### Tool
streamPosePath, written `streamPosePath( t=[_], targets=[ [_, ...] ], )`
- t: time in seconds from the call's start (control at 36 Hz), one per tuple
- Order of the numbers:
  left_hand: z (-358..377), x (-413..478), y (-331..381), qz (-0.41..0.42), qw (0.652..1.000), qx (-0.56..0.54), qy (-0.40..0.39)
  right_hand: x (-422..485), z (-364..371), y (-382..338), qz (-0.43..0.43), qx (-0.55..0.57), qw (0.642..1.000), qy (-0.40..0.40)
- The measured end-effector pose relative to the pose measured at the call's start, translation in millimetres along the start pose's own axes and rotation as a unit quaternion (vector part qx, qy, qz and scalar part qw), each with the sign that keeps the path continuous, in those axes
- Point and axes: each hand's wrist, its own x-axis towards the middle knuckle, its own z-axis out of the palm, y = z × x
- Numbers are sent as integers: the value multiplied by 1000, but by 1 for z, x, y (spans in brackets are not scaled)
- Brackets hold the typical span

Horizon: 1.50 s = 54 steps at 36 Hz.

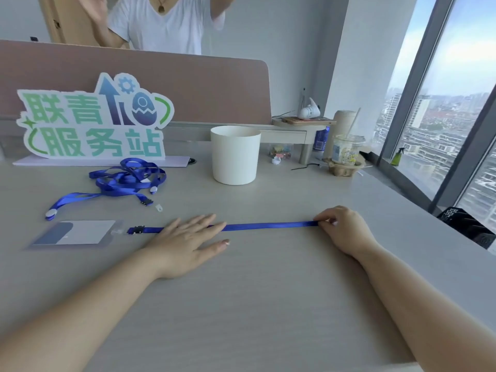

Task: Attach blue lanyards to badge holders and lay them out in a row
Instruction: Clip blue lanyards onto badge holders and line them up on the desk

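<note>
A blue lanyard (271, 226) lies stretched straight across the table. Its black clip (136, 230) sits beside the clear tab of a badge holder (77, 233) lying flat at the left. My left hand (188, 241) presses flat on the strap with straight fingers. My right hand (345, 229) pinches the strap's right end. A tangle of more blue lanyards (126, 179) lies behind the holder, with a loose clear tab (159, 208) near it.
A white round tub (235, 154) stands at the middle back. A large cut-out sign (94, 122) stands at back left. A drink cup in a cardboard carrier (346, 154) and small clutter sit back right. A person stands behind the partition.
</note>
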Motion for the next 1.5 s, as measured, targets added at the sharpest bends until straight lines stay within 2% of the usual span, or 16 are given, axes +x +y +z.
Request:
streamPosePath(
  t=[0.14,0.28,0.36,0.44,0.5,0.56,0.86,1.0,1.08,1.19,1.28,1.36,1.5],
  targets=[
    [1,1,-1,7,1000,-11,11,-3,-3,-2,1,-24,1000,4],
    [1,1,0,9,1000,-2,12,-11,-4,-15,-29,-210,977,-19],
    [2,0,0,14,1000,2,25,-19,1,-32,-75,-171,982,-17],
    [1,-2,1,18,999,2,32,-29,8,-54,-117,-83,981,-134],
    [1,-2,1,16,999,9,27,-35,11,-61,-118,-117,963,-214],
    [1,-1,1,12,1000,10,20,-38,11,-63,-112,-152,952,-243],
    [0,-2,0,9,999,7,31,-39,10,-65,-91,-164,954,-232],
    [0,-10,-9,5,997,1,77,-37,12,-70,-91,-104,968,-211],
    [-4,-24,-27,-36,994,19,98,-39,23,-98,-104,-59,968,-219],
    [-11,-50,-63,-118,983,41,131,-43,46,-130,-176,-100,950,-240],
    [-12,-74,-89,-191,974,63,103,-41,49,-135,-185,-125,939,-262],
    [-10,-93,-97,-226,971,57,51,-40,45,-130,-185,-149,931,-278],
    [-11,-98,-85,-188,981,35,21,-36,34,-112,-158,-159,936,-272]
  ],
)
